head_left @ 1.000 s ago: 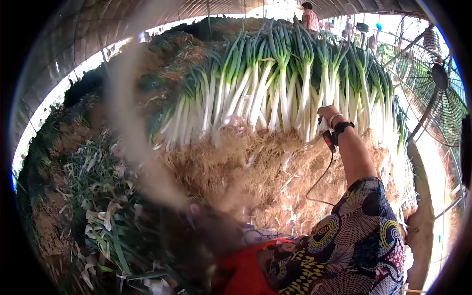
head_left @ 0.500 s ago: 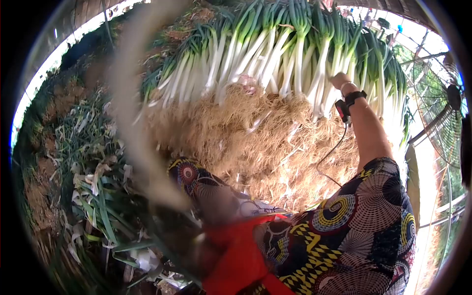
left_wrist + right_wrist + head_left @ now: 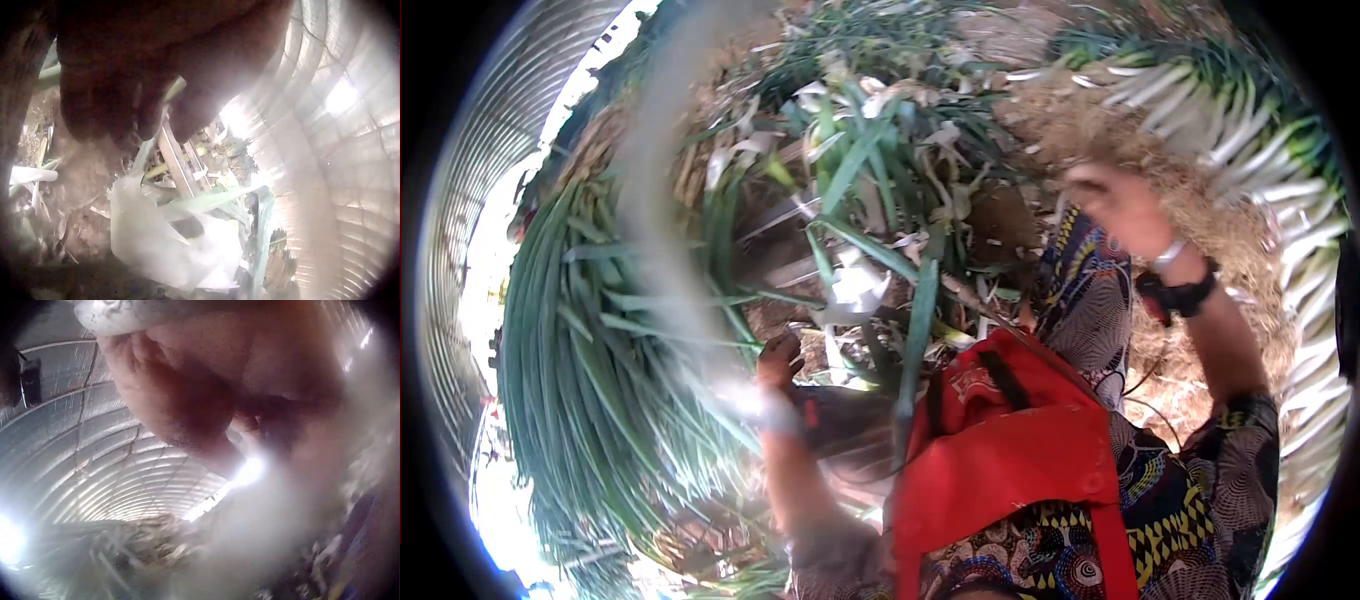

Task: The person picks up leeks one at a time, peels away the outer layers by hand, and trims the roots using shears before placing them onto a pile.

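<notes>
Low at the centre-left of the head view, my left hand (image 3: 778,362) hangs beside long green leek leaves (image 3: 575,330), its fingers loosely bent. The left wrist view shows a gap between thumb and fingers, above a white leek sheath (image 3: 147,231); I see nothing gripped. My right hand (image 3: 1125,210), blurred, is over the patterned trouser leg (image 3: 1090,270), near the brown roots (image 3: 1230,230). Its fingers are loosely bent in the right wrist view, where the hand (image 3: 219,381) shows no leek in it. White leek stalks (image 3: 1305,290) lie along the right side.
Torn leaves and pale peelings (image 3: 860,285) litter the ground ahead. A red apron (image 3: 1010,430) covers the lap. A cable hangs below the right wrist. Greenhouse ribs (image 3: 530,100) rise at the left edge.
The head view has swung left, from the leek row to the leaf litter and green leek pile. My right hand has left the upright leeks and come back; my left hand has come into clear view.
</notes>
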The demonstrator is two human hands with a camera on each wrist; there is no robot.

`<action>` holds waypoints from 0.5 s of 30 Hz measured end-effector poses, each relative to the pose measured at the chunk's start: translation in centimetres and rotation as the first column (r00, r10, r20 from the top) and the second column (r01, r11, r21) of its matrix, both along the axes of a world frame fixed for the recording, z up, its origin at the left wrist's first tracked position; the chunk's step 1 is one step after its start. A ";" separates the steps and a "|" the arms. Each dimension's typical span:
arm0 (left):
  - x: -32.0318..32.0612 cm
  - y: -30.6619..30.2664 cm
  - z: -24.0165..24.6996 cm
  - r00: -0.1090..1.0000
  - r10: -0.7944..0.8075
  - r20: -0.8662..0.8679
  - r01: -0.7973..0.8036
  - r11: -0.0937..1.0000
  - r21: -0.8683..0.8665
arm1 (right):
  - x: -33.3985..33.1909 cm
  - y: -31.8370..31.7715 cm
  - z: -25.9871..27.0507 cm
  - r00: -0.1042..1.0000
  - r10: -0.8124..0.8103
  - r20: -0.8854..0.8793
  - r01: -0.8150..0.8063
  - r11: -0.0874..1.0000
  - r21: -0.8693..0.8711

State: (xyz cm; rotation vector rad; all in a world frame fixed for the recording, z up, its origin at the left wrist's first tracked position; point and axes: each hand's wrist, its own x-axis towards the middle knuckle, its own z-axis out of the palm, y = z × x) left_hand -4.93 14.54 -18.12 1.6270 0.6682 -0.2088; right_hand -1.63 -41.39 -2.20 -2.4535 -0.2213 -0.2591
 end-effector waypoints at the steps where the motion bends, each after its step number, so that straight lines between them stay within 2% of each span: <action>1: -0.5 0.4 0.0 0.999 0.024 0.026 -0.024 1.000 0.000 | 1.5 2.9 -2.0 0.988 0.149 -0.050 -0.139 0.976 0.168; 2: -1.1 0.5 0.1 0.997 0.046 0.056 -0.046 0.999 -0.001 | 2.6 6.0 -3.1 0.978 0.200 -0.064 -0.199 0.980 0.031; 3: -1.6 0.3 0.7 0.995 0.066 0.081 -0.068 0.997 0.029 | 3.8 8.1 -5.5 0.935 0.302 -0.184 -0.308 0.952 -0.004; 5: -2.5 0.1 1.3 0.987 0.133 0.095 -0.137 0.990 0.039 | 5.7 12.7 -8.6 0.779 0.325 -0.536 -0.468 0.870 -0.153; 7: -3.2 0.8 1.1 0.982 0.150 0.112 -0.155 0.987 0.032 | 5.6 15.8 -10.6 0.629 0.372 -0.683 -0.493 0.870 0.020; 8: -3.6 1.0 1.0 0.979 0.165 0.116 -0.173 0.983 0.063 | 5.3 16.3 -12.0 0.606 0.565 -0.560 -0.531 0.811 0.245; 10: -4.1 1.1 0.9 0.976 0.170 0.139 -0.180 0.981 0.068 | 6.0 17.6 -15.3 0.686 0.420 -0.593 -0.438 0.890 0.124; 11: -4.4 1.3 0.9 0.980 0.143 0.140 -0.157 0.982 0.101 | 6.2 17.7 -16.5 0.614 0.494 -0.616 -0.301 0.868 0.395; 12: -4.6 1.2 0.9 0.976 0.149 0.160 -0.173 0.973 0.154 | 6.2 17.4 -14.8 0.558 0.545 -0.626 -0.172 0.814 0.555; 14: -5.0 1.5 0.9 0.983 0.084 0.160 -0.126 0.955 0.269 | 5.9 16.1 -10.7 0.436 0.668 -0.603 0.123 0.620 0.775; 15: -5.3 1.3 1.0 0.974 0.127 0.190 -0.171 0.956 0.238 | 6.3 15.6 -9.2 0.491 0.696 -0.524 0.110 0.547 0.830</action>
